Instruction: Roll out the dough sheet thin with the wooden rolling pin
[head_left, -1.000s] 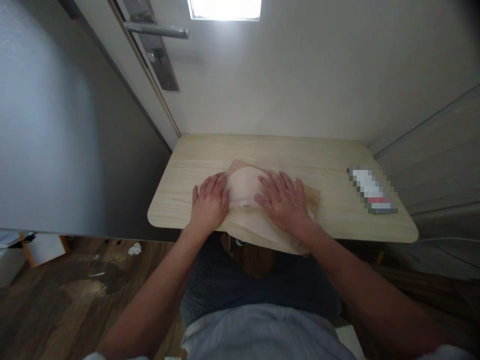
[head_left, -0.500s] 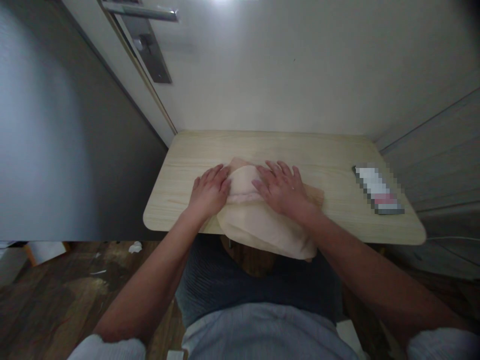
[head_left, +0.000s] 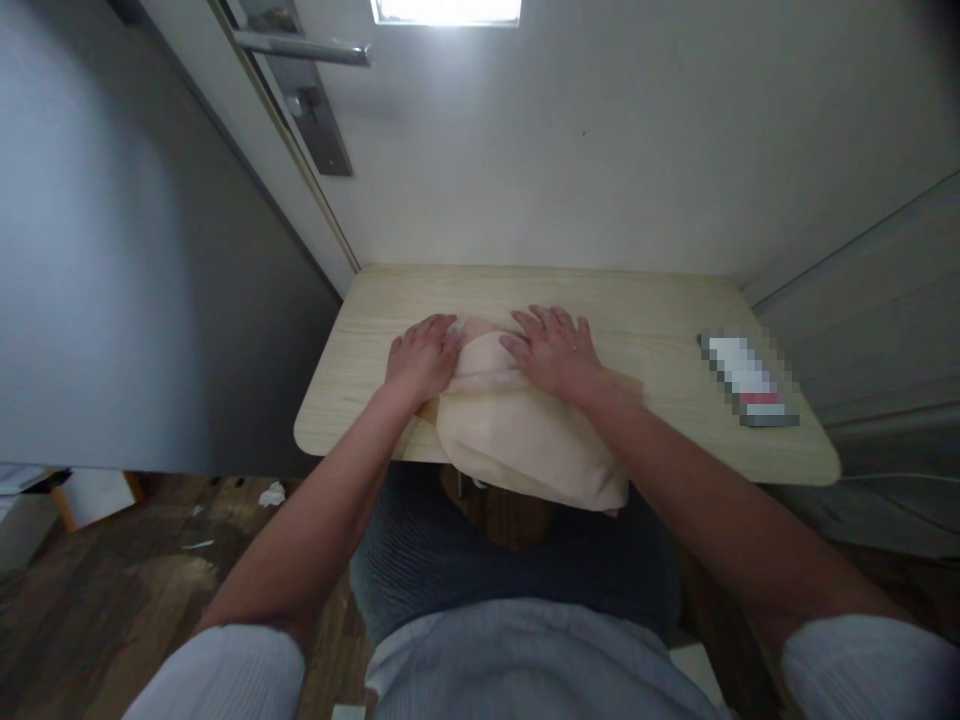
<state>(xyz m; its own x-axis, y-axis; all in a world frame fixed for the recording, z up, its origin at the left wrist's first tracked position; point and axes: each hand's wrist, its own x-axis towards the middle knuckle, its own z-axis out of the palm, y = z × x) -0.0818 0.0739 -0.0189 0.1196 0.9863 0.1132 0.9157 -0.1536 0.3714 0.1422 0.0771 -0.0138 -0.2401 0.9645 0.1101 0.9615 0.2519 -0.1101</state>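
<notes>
A limp beige cloth [head_left: 525, 435] lies on the near middle of the small table, its lower part hanging over the front edge. A paler, gathered band crosses it between my hands, and peach-coloured corners stick out beneath. My left hand [head_left: 424, 355] rests on the cloth's left side, fingers loosely extended and slightly bent. Across from it, my right hand [head_left: 559, 355] lies on the right side of the band with its fingers spread. Both palms face down, touching the fabric. What kind of cloth item it is cannot be made out.
The pale wooden table [head_left: 360, 320] stands against a white door [head_left: 600, 180] with a metal handle [head_left: 307, 47]. A pixelated phone-like object [head_left: 750, 380] lies at the table's right. A grey panel [head_left: 150, 300] rises on the left. Crumpled paper [head_left: 272, 493] lies on the floor.
Both hands have slid slightly away from my body over the cloth, and the right one has shifted a little left. The view has tilted up slightly, showing a bright panel in the door.
</notes>
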